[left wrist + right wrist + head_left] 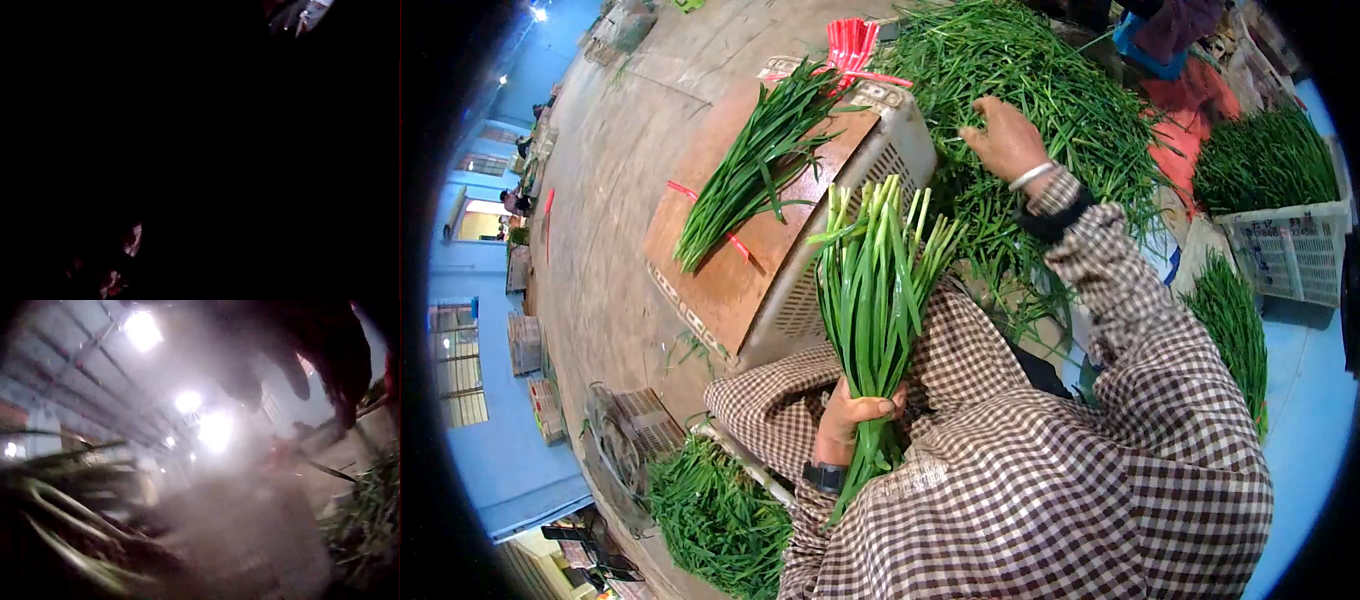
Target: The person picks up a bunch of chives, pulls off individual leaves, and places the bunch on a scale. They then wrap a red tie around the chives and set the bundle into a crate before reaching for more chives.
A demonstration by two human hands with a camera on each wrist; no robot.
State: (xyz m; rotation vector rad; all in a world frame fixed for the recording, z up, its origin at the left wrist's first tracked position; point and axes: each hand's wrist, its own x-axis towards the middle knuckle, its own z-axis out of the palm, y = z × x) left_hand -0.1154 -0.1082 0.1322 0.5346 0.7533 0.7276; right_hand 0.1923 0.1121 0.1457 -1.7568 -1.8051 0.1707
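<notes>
In the head view my left hand (852, 418) grips a bunch of garlic chives (872, 310) around its leafy part, low over the lap. Its pale cut ends point up and away from me, while the leaf tips hang below the fist. My right hand (1006, 142) is raised at the edge of a big heap of loose chives (1040, 75), fingers apart and slightly bent, holding nothing. Another bunch of chives (750, 165) lies on a brown board (790, 215), with a red tie (735, 243) under it. The left wrist view is almost wholly black.
An upturned white crate (890, 150) supports the board. Several red ties (852, 48) lie at its far corner. To the right stands a white basket (1290, 250) of chives. More chives (718, 505) lie on the lower left, beside a pole (745, 463).
</notes>
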